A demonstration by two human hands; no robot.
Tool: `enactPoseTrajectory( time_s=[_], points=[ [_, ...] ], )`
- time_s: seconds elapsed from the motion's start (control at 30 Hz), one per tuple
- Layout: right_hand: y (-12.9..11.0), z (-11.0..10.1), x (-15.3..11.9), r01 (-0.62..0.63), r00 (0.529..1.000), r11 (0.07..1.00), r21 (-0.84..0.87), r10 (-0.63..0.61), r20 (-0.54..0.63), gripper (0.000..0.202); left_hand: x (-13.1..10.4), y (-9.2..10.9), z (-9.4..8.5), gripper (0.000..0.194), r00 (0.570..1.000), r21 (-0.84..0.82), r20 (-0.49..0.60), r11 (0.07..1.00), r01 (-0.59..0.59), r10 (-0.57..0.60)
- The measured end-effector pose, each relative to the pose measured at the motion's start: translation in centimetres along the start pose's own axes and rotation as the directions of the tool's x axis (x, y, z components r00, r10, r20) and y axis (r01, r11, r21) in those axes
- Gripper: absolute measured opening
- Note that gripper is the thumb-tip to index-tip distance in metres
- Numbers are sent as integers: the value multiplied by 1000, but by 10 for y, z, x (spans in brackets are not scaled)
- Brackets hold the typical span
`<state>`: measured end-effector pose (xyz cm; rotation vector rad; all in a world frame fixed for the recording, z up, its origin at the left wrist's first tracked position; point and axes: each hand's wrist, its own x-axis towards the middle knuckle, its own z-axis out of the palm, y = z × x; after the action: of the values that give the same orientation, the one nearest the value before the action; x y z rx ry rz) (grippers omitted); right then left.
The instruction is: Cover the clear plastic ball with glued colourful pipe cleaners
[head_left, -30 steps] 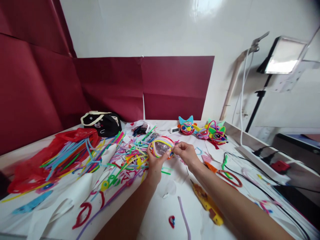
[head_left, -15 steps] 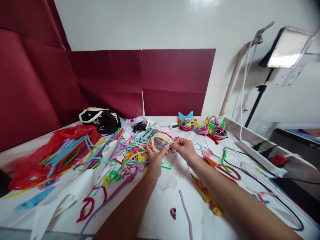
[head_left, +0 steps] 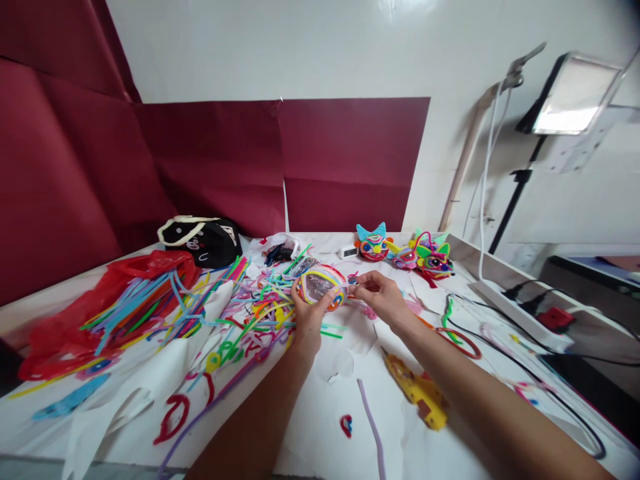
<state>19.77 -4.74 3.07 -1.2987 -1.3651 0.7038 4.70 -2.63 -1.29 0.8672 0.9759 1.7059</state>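
Observation:
My left hand (head_left: 311, 312) is closed around the edge of a rounded craft piece (head_left: 319, 288), wound in rainbow pipe cleaner with a dark, shiny clear middle. Orange and blue coils show on its lower right side. At that right side, the fingers of my right hand (head_left: 376, 293) pinch a thin pale strand (head_left: 351, 287); its kind is too small to make out. Below my right forearm lies a yellow glue gun (head_left: 416, 390). A small red and blue coiled piece (head_left: 346, 425) and a purple pipe cleaner (head_left: 371, 427) lie nearer on the white table.
Loose pipe cleaners (head_left: 265, 300) and a red plastic bag (head_left: 60, 333) crowd the left. A black pouch (head_left: 200, 241) stands behind them. Finished colourful figures (head_left: 373, 243) sit at the back. Scissors (head_left: 463, 341), a black cable (head_left: 530, 367) and a power strip (head_left: 523, 317) lie right.
My right hand has drawn slightly right, away from the craft piece, and a pale strand now shows between them. The craft piece has tilted a little in my left hand.

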Motion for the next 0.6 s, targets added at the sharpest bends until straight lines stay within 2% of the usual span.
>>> enactPoseTrajectory(
  time_s=[0.13,0.23,0.27,0.4,0.53,0.6],
  points=[
    [8,-30,-13,66,998,992,-111,-66,-2,35,1,2,0,89,999,-11,-24,1000,22,-22],
    [20,-59,-34,106,991,977,-184,-89,98,22,4,3,0,84,997,-5,-61,999,43,-44],
    [25,-68,-43,122,983,969,-217,-88,163,18,5,3,-1,82,996,-3,-73,999,51,-51],
    [44,-101,-79,258,915,833,-489,-49,400,15,7,4,-2,81,992,-3,-101,998,70,-70],
    [50,-119,-106,416,825,738,-531,-62,561,20,7,4,-2,83,993,-21,-80,996,86,-87],
    [50,-124,-115,424,813,730,-536,-47,580,27,6,4,-2,79,994,-27,-65,995,91,-93]
  ],
)
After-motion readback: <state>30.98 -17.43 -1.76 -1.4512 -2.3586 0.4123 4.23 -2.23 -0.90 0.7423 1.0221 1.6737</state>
